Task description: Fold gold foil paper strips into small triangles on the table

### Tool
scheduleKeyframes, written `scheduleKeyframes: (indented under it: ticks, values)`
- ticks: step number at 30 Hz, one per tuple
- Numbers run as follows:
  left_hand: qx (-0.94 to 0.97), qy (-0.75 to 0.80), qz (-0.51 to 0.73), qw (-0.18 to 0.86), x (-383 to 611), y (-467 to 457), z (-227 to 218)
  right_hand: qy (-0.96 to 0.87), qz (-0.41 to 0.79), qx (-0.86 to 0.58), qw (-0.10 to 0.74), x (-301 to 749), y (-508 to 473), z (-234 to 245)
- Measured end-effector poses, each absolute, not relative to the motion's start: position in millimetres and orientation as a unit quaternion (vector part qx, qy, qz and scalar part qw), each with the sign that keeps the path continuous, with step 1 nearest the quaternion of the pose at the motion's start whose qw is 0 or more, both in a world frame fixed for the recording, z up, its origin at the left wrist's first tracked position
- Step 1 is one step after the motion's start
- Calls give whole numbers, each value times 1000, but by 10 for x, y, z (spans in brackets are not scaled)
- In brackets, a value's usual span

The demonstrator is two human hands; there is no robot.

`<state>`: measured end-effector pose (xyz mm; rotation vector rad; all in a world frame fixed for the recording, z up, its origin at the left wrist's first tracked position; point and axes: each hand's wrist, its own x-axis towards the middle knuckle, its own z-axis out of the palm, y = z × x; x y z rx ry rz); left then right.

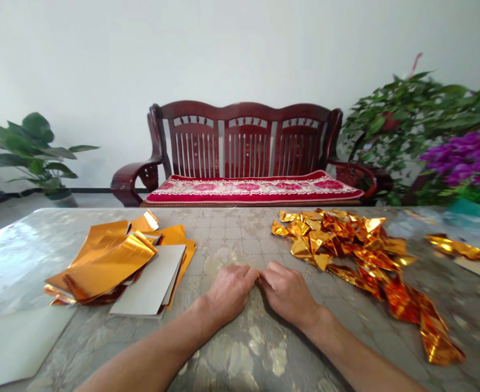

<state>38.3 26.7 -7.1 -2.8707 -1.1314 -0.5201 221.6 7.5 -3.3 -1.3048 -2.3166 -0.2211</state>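
Observation:
My left hand [228, 291] and my right hand [287, 291] rest knuckles-up on the marbled table [240, 354], fingertips meeting at the centre. Both are curled closed around a small gold foil piece [259, 275], of which only a sliver shows between them. A stack of flat gold foil sheets [109, 261] with white backs lies to the left of my left hand. A heap of folded gold foil pieces [346, 245] lies to the right of my right hand and trails toward the near right edge.
A loose gold piece [460, 249] lies at the far right. A white sheet [15, 343] sits at the near left. Beyond the table stand a dark wooden bench [244, 147] with a red cushion, a leafy plant [31, 147] and purple flowers [468, 155].

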Motion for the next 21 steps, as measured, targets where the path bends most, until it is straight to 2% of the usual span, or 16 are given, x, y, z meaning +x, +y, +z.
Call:
scheduleKeyframes:
  ticks: [8, 21]
  values:
    - [-921, -364, -136, 7, 399, 214, -33, -845, -42, -474, 241, 2195, 33, 1]
    - [-888, -395, -232, -47, 455, 136, -28, -777, 40, -533, 333, 2088, -10, 46]
